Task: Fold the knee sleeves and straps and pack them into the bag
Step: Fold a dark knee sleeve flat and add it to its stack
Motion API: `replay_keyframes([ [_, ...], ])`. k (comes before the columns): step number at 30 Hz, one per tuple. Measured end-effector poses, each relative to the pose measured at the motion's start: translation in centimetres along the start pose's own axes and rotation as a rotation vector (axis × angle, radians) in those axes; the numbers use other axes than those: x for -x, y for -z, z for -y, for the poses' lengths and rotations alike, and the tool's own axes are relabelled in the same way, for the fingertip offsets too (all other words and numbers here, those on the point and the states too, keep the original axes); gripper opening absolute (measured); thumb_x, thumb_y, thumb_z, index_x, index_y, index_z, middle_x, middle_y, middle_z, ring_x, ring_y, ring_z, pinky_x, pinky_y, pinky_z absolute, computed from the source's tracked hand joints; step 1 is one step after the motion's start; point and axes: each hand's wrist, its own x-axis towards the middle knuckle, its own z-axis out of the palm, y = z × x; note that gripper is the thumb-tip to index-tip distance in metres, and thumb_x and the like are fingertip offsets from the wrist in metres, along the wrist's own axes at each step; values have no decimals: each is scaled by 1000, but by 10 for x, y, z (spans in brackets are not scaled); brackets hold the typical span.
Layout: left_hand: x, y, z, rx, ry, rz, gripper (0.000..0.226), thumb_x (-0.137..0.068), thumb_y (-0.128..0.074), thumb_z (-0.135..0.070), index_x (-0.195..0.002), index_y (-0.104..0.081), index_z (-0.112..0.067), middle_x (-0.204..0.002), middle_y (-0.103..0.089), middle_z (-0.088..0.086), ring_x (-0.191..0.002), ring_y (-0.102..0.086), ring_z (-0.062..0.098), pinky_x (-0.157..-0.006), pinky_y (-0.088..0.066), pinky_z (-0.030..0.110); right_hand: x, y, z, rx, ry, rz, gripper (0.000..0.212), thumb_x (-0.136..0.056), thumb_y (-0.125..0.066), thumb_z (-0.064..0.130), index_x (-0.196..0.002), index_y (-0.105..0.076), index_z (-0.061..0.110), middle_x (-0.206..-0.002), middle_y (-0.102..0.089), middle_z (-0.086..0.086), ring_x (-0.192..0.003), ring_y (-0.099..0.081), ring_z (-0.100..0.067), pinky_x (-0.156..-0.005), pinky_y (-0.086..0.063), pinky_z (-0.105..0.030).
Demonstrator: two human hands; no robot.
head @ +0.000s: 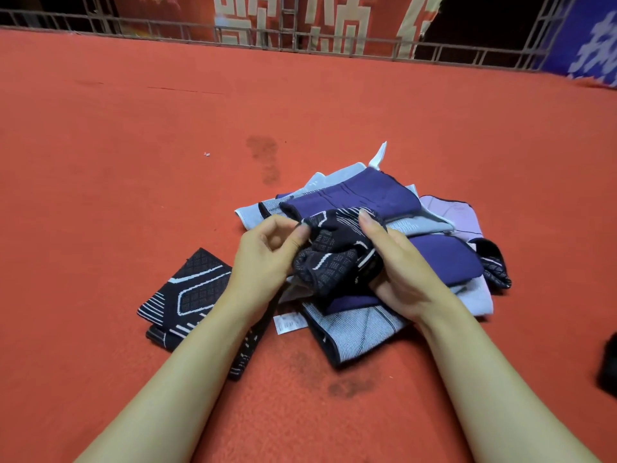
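Out past the left hand (267,259), on its outer side, a folded black sleeve (187,292) lies flat on the red mat (133,162), dark knit with white lines and a grid of small dots, its edges squared. A dark strap (247,349) runs under the left wrist towards the person.

The left hand pinches one edge of a crumpled black sleeve (337,255) between thumb and forefinger, the other fingers curled loosely in. Between the two hands that sleeve bunches up, same black knit, same white stripes and dotted panels. It looks soft and light, stretchy stuff that sags wherever it is not held, so I would judge it wants a hold at the hems or corners, one in each hand, to pull it flat before the fold; grabbed in the middle it would only ball up again. Nothing about it seems fragile or slippery.

The right hand (397,272) grips the other side of the same sleeve, fingers laid over the top and thumb tucked beneath.

Under and beyond both hands sits the pile (367,202) of unfolded pieces: deep purple sleeves, pale grey ribbed ones, a lilac one off past the right hand, and a white care tag (289,322) poking out just below the left wrist. They lie overlapping and loose.

Far out to the right-hand side, at the edge of view, is a dark object (609,369); whether it is the bag I cannot tell.
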Motion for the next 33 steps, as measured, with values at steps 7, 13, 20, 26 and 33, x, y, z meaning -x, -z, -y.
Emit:
replay_keyframes([
  [7, 2, 1, -8, -11, -115, -164, 19, -89, -81, -11, -93, -66, -20, -92, -74, 4, -78, -67, 11, -70, -53, 23, 0, 7, 4, -28, 32, 17, 27, -95, -61, 25, -113, -75, 10, -107, -75, -11, -95, -70, -23, -86, -58, -35],
  [13, 7, 4, -28, -231, -202, 187, 34, -91, -52, -12, -115, -74, -23, -107, -77, -8, -99, -66, -4, -82, -45, 9, 0, -7, 14, 77, 171, 4, 41, -105, -51, 24, -129, -62, -7, -121, -71, -23, -110, -67, -29, -98, -55, -40],
  [20, 1, 22, -29, -73, -50, 239, 34, -95, -74, -16, -128, -65, -20, -112, -79, 3, -105, -75, 22, -99, -58, 52, -1, -6, 20, 206, 258, -72, 35, -103, -62, 24, -124, -62, -3, -119, -73, -23, -112, -70, -39, -100, -55, -53],
  [26, -8, 33, -33, 285, 50, 71, 25, -85, -81, -18, -109, -72, -17, -92, -78, 10, -79, -71, 20, -79, -58, 31, -3, 4, 27, 246, 330, -235, 21, -98, -70, 23, -114, -72, 9, -107, -79, -13, -95, -74, -27, -93, -59, -49],
  [33, -8, 34, -39, 400, 44, -26, 42, -87, -72, -18, -128, -66, -16, -93, -79, 15, -74, -73, 18, -71, -62, 29, -6, 12, 31, 374, 360, -340, 21, -97, -72, 31, -101, -77, 11, -97, -80, -8, -86, -75, -20, -82, -61, -40],
])
